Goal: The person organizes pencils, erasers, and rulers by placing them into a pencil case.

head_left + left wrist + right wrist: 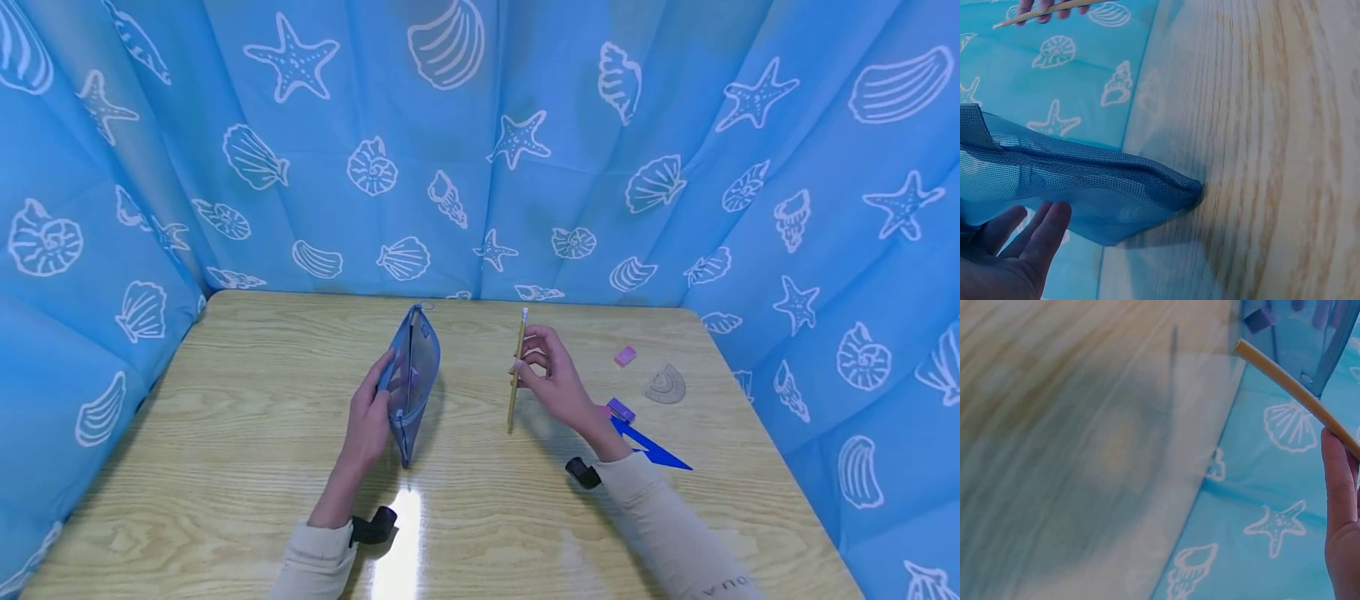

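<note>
My left hand (369, 417) grips a blue mesh zip pouch (429, 379) by its left side, and the pouch's mouth gapes upward. Through the mesh a small purple block (1260, 320) shows inside. To the right of the pouch, my right hand (553, 375) pinches a yellow pencil (514, 398) between thumb and fingers. The pencil stands nearly upright in the head view, above the table and apart from the pouch. In the left wrist view, the pouch (1085, 178) has its lower corner near the tabletop.
Right of my right hand lie a pink eraser (626, 357), a clear protractor (665, 385), a purple block (621, 409) and a blue set square (656, 451). A pink thing by the wrist is partly hidden. Blue shell-print curtains (465, 150) surround the wooden table (247, 400).
</note>
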Demonstrator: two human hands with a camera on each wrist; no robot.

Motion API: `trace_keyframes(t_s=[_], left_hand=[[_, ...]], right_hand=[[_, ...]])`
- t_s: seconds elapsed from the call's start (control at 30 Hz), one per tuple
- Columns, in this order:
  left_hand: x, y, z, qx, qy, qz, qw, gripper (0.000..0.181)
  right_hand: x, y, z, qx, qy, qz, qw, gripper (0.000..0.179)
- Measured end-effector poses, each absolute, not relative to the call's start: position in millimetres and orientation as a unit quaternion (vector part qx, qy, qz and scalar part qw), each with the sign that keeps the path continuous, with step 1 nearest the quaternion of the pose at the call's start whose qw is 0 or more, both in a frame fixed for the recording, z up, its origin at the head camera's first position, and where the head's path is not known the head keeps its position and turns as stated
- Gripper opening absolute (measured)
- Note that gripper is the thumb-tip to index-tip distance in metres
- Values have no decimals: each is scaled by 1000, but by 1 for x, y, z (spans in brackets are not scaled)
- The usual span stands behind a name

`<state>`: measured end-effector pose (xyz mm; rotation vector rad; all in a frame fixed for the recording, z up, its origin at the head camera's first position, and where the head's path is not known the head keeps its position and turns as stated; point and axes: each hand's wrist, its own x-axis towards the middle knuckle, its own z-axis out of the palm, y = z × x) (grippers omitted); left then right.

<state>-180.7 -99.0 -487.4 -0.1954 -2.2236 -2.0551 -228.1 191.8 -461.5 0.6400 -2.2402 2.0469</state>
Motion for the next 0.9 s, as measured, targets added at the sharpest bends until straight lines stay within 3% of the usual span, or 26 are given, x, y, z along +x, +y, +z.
trace_keyframes(t_s=[0.6, 0.9], left_hand=[[-181, -102, -490, -65, -720, -688, 64, 61], [-181, -103, -490, -61, -722, -687, 64, 61]], right_hand=[[-238, 136, -419, 218, -639, 731, 97, 40], [-241, 114, -411, 233, -636, 727, 108, 41]])
